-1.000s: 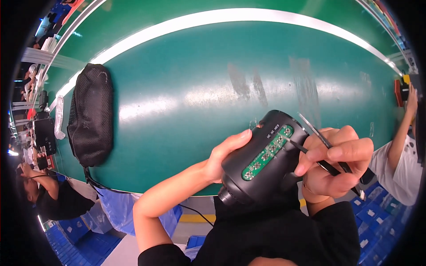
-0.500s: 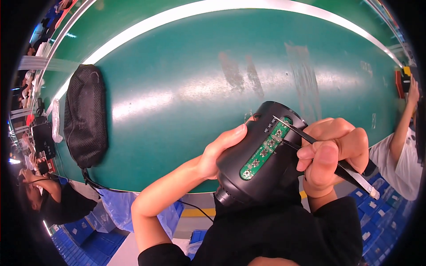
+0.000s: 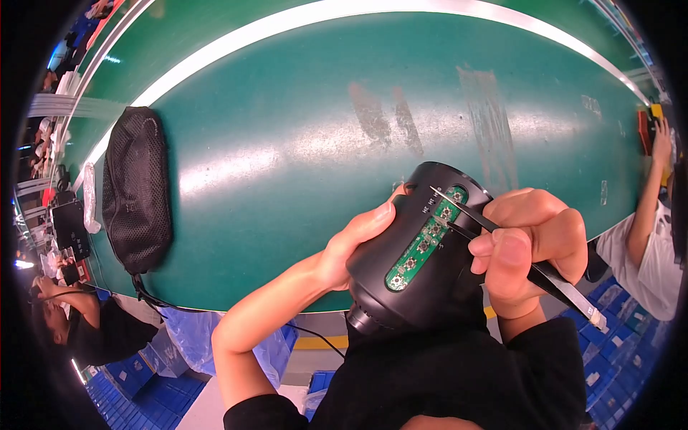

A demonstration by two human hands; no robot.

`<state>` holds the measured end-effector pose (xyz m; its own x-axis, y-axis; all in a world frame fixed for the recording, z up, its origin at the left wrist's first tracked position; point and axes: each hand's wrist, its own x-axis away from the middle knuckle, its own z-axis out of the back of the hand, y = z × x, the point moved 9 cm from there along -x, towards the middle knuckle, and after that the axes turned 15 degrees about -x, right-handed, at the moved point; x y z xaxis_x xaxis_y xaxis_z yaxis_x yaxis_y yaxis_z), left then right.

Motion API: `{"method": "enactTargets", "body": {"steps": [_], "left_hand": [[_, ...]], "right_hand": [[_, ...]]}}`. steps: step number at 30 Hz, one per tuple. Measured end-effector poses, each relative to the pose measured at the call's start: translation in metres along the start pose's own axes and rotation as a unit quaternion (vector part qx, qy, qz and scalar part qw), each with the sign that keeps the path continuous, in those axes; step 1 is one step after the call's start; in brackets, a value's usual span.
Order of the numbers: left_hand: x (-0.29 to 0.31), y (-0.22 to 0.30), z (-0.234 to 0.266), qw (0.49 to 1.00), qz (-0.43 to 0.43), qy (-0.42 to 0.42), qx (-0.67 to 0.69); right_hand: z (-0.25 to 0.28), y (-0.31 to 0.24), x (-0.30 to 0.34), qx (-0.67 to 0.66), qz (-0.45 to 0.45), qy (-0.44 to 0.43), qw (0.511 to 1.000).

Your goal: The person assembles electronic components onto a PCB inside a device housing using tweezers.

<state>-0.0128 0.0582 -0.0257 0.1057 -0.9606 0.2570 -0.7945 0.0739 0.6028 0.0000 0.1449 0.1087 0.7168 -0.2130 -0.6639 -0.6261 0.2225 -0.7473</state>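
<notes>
The pouch lies left of the housing

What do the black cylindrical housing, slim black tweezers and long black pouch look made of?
Black cylindrical housing: matte, possibly plastic or coated metal; soft sheen.
Slim black tweezers: probably coated metal; one bright tip.
Long black pouch: apparently dull mesh fabric, visibly netted.

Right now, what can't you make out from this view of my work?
All in the head view:
- Most of your left hand's fingers: hidden behind the black housing.
- Whether the tweezers touch the circuit board: the tips are too small to tell.
- Inside of the black mesh bag: hidden by its fabric.
- Co-worker at right: partly cut off by the fisheye rim.
</notes>
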Motion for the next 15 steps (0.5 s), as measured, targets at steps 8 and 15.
{"method": "enactTargets", "body": {"steps": [8, 15], "left_hand": [[-0.002, -0.007, 0.001, 1.000, 0.010, -0.006, -0.025], [-0.005, 0.002, 0.001, 0.999, -0.041, -0.005, -0.036]], "right_hand": [[0.007, 0.003, 0.004, -0.037, -0.011, 0.026, 0.999], [0.019, 0.003, 0.011, -0.079, -0.031, 0.111, 0.990]]}}
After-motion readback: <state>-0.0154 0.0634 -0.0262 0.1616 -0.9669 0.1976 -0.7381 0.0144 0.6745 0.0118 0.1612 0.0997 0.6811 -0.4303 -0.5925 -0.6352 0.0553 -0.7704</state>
